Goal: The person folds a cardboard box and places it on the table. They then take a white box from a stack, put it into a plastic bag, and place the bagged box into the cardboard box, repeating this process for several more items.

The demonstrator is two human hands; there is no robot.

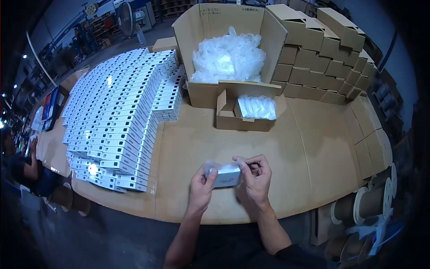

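Both my hands hold a small white box point(226, 176) in a clear plastic bag, above the near middle of the table. My left hand point(203, 187) pinches its left end between thumb and fingers. At the right end my right hand point(256, 178) grips the plastic with thumb and index finger. Beyond them stands a small open carton point(242, 124) with several plastic-wrapped white packs point(257, 107) standing in its right part. Behind it, a large open carton point(226, 22) is filled with loose clear plastic bags point(230, 57).
Tall rows of white boxes point(114, 112) cover the table's left side. Brown cartons point(318, 54) are stacked at the back right, more point(369, 143) along the right edge. A co-worker point(27, 168) is at far left. Spools point(374, 204) stand beyond the table's right edge.
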